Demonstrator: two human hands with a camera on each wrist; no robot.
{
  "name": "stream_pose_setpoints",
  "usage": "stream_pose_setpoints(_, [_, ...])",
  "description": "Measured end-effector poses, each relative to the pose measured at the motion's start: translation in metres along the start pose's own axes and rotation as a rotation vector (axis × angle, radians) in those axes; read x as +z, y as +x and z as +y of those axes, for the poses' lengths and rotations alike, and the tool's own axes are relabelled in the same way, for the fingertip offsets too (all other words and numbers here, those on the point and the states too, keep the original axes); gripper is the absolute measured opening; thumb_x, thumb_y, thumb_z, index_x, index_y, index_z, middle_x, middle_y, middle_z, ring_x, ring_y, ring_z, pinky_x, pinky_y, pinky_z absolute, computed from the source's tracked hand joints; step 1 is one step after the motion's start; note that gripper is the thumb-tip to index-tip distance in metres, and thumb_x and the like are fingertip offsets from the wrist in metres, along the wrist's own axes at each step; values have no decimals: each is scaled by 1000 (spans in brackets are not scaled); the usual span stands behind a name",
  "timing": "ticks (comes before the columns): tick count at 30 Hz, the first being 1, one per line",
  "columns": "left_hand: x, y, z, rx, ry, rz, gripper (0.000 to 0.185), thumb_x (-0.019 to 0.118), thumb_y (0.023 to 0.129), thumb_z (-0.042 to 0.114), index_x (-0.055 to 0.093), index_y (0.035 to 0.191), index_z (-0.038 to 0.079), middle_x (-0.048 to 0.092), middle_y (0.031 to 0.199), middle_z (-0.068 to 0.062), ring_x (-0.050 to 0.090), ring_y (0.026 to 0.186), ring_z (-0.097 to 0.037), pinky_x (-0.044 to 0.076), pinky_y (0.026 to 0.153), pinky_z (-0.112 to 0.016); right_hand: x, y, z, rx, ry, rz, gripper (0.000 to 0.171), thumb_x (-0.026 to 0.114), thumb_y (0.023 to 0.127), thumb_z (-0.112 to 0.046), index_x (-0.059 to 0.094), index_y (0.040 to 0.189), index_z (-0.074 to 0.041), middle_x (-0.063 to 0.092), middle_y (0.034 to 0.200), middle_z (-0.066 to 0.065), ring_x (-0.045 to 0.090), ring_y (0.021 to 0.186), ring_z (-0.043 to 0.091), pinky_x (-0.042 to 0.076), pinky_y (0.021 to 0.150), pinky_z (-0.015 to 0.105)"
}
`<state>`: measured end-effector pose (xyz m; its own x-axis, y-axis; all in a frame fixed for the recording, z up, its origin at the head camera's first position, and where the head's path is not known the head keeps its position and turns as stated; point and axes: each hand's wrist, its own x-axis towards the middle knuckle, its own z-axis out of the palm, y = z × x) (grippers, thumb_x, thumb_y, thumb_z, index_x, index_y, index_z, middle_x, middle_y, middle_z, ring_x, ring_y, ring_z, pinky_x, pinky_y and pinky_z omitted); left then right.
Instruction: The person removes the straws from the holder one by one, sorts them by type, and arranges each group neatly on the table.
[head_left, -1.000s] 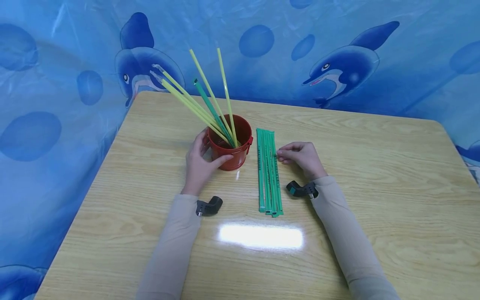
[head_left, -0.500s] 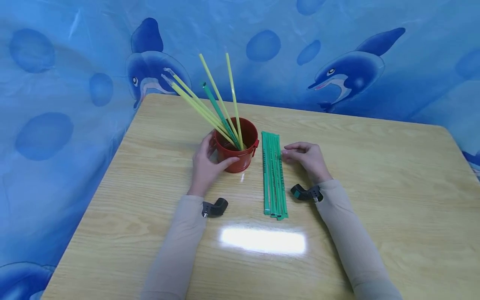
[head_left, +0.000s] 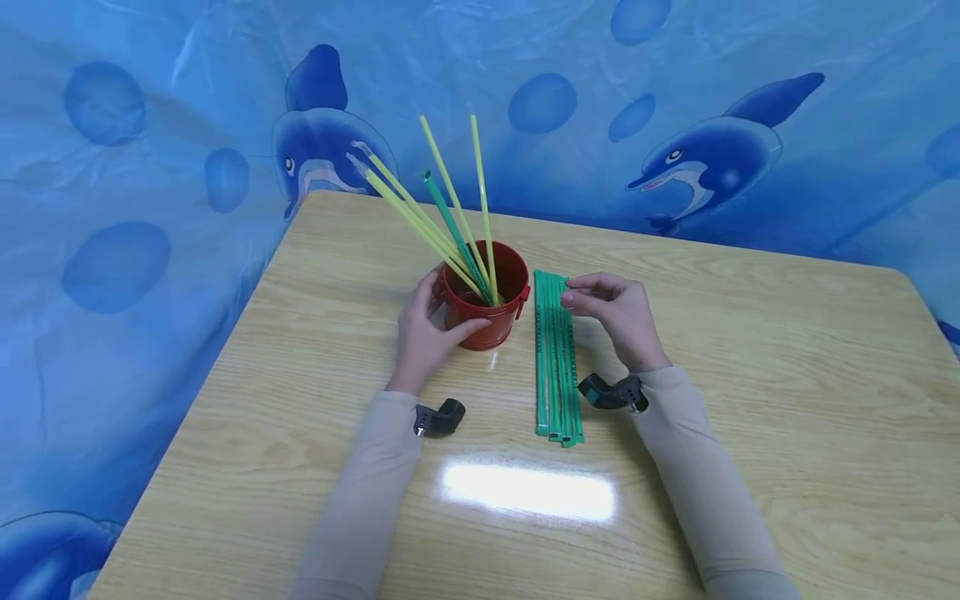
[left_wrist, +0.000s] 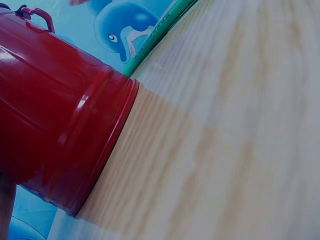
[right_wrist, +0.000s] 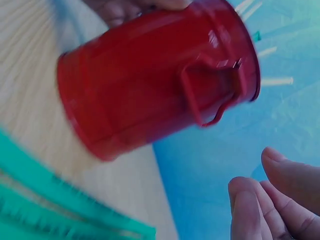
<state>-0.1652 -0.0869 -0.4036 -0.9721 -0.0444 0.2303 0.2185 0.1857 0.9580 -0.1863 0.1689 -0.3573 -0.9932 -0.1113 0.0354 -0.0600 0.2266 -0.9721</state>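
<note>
Evidently the right hand (head_left: pixel 618 317) is the nearer one: its fingers are curled, with a gap between thumb and forefinger in the right wrist view and nothing seen between them. Its fingertips sit at the right edge of the row of green straws (head_left: pixel 557 358), close to the row's upper end, pointing leftward across the frame. From the head view alone I cannot tell whether they touch; the right wrist view shows bare space between fingers and straws.

The straws lie flat, side by side, just right of the frame's centre, and to the left of most of that hand. Their long axis runs nearly up and down the frame, so the fingers meet it roughly crosswise.

Beyond the row, up and left, stands the red bucket (head_left: pixel 498 332), upright and close beside the straws. The left hand (head_left: pixel 426 333) grips its left side, thumb across the front. Yellow straws (head_left: pixel 483 200) and one green straw (head_left: pixel 447 217) lean out of it, most toward the upper left. All rests on a wooden surface (head_left: pixel 810 400).
</note>
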Motion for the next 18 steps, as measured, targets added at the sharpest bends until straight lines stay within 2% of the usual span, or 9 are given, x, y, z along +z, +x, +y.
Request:
stream_pose_setpoints(3, [1,0,-1,0,3,2,84,83,72,24,39,142,10,45,141,-5,44,127,-19,42,102,-31,7,3,-9,-21,23,-2,31,71,86,-16,64,107,6,68,89,1,67,85,26,57,77,31])
stream_pose_setpoints(5, [1,-1,-1,2,4,2,84,83,73,24,38,142,10,45,141,-5,44,127,-19,42,102,-30,11,6,-15,-35,35,-3,28,71,86,-15,66,106,4,68,89,2,67,84,24,57,76,30])
stream_pose_setpoints(10, [2,-2,-2,10,3,3,83,83,72,23,39,142,10,45,141,-5,45,127,-19,42,102,-30,22,14,-28,-77,60,4,27,72,84,-13,67,105,4,68,88,4,67,79,18,57,75,30])
stream_pose_setpoints(18, [1,-1,0,43,6,16,82,83,73,21,39,141,7,47,139,-7,46,125,-20,42,102,-29,35,24,-47,-125,53,-13,23,71,84,-9,68,103,5,69,87,4,67,79,21,57,73,31])
